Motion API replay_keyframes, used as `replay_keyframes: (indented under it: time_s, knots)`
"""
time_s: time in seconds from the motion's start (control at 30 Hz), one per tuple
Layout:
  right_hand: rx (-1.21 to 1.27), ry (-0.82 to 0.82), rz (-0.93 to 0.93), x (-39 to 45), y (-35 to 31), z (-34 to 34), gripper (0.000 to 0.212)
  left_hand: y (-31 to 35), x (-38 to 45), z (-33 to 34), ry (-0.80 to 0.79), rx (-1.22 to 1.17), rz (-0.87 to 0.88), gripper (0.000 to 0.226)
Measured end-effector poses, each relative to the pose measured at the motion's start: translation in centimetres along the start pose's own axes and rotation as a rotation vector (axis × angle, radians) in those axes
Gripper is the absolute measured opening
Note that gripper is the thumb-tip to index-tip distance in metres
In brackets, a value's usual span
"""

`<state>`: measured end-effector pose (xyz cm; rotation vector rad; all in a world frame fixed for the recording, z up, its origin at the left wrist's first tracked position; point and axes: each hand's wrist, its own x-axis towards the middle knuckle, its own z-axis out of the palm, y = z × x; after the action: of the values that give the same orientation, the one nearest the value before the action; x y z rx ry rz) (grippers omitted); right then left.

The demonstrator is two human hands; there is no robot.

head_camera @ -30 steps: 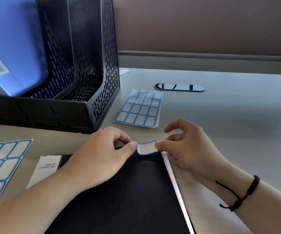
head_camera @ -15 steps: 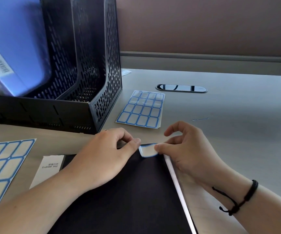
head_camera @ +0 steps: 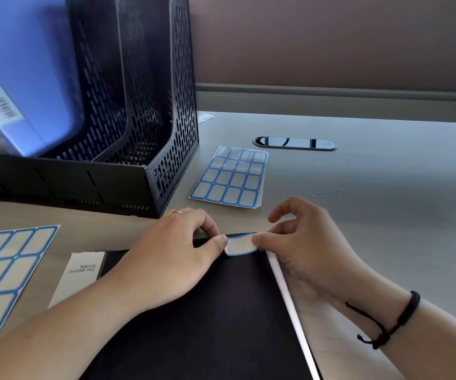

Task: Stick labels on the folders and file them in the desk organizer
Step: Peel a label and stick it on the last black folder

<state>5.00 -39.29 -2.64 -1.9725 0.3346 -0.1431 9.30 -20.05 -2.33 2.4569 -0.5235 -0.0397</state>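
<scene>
Label (head_camera: 240,246) is pinched at both ends, left hand (head_camera: 166,259) and right hand (head_camera: 303,250), fingers clamped on it. I'd guess that keeps it taut and square over the black folder's (head_camera: 207,311) top corner.

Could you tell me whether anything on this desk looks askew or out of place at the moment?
Only the label pinched by both hands: it bows upward rather than lying flat on the black folder. A thin blue sliver lies loose on the desk.

Label (head_camera: 240,246) between two hands' grip
</scene>
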Motion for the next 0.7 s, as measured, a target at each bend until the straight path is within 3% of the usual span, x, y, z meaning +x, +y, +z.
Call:
replay_keyframes:
  time_s: [0.7]
  knots:
    - [-0.102, 0.045, -0.039, 0.23, 0.39, 0.1, 0.025, 0.52, -0.47, -0.44, 0.002, -0.005, 0.027, 0.019]
